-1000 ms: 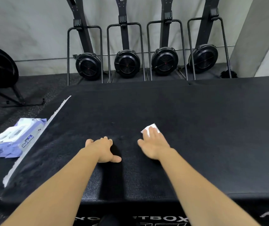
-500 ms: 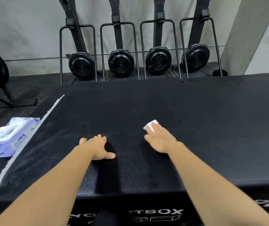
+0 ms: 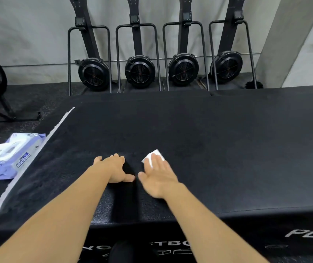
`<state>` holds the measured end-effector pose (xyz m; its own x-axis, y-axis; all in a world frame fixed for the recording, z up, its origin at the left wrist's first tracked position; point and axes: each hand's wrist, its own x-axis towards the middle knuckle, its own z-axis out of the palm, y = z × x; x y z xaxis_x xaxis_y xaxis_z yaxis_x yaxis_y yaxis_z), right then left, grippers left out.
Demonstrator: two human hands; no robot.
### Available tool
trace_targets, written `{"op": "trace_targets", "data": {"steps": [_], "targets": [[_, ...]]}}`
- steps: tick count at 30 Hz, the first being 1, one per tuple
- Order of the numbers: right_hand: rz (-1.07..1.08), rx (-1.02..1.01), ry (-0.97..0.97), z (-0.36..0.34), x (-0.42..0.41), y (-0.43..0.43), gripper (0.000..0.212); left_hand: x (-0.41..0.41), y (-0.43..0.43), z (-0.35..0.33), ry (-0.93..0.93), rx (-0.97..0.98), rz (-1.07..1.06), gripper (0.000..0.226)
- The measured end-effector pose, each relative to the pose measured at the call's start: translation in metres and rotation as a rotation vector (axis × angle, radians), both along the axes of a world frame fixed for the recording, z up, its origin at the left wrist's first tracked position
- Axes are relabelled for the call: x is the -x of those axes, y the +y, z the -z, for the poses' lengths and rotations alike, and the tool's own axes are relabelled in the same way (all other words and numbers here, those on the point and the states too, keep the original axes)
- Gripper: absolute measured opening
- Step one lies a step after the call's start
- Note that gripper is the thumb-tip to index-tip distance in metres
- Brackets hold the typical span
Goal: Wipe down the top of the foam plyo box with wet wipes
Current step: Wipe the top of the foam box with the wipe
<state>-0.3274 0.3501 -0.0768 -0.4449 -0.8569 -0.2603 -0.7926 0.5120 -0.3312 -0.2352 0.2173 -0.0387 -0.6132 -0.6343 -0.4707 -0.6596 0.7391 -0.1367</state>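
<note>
The black foam plyo box (image 3: 218, 149) fills the middle of the view, its top facing me. My right hand (image 3: 158, 177) lies flat with straight fingers pressing a folded white wet wipe (image 3: 154, 156) onto the box top near its front; only the wipe's far corner shows past my fingertips. My left hand (image 3: 114, 168) rests on the box top just left of it, fingers bent down onto the surface, thumb pointing right, holding nothing.
A purple pack of wet wipes (image 3: 9, 156) lies on the floor left of the box, beside a white strip along the box's left edge. Several black fan machines (image 3: 139, 72) stand against the far wall. A second black pad adjoins on the right.
My right hand has slid the wipe leftwards, closer to my left hand, so the thumbs nearly meet. My left hand has stayed in place on the box top.
</note>
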Motion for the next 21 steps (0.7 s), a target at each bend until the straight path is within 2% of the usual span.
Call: {"op": "trace_targets", "data": {"steps": [4,8,14,17,21], "targets": [[-0.109,0.059,-0.029,0.0,-0.032,-0.005,0.059,-0.005,0.001,0.002,0.037,0.01,0.016,0.082],[-0.156,0.11,-0.078,-0.007,-0.008,0.003,0.049,-0.007,0.003,0.001,0.036,-0.012,0.011,0.09],[0.069,0.122,-0.023,-0.015,0.07,0.037,0.039,-0.009,0.002,-0.002,0.048,-0.073,-0.013,0.091],[0.168,0.074,-0.023,-0.016,0.099,0.046,0.042,-0.008,0.001,-0.001,0.045,-0.089,-0.015,0.092],[0.213,-0.005,-0.004,-0.009,0.09,0.038,0.055,-0.007,-0.002,-0.002,0.047,-0.1,-0.016,0.093]]}}
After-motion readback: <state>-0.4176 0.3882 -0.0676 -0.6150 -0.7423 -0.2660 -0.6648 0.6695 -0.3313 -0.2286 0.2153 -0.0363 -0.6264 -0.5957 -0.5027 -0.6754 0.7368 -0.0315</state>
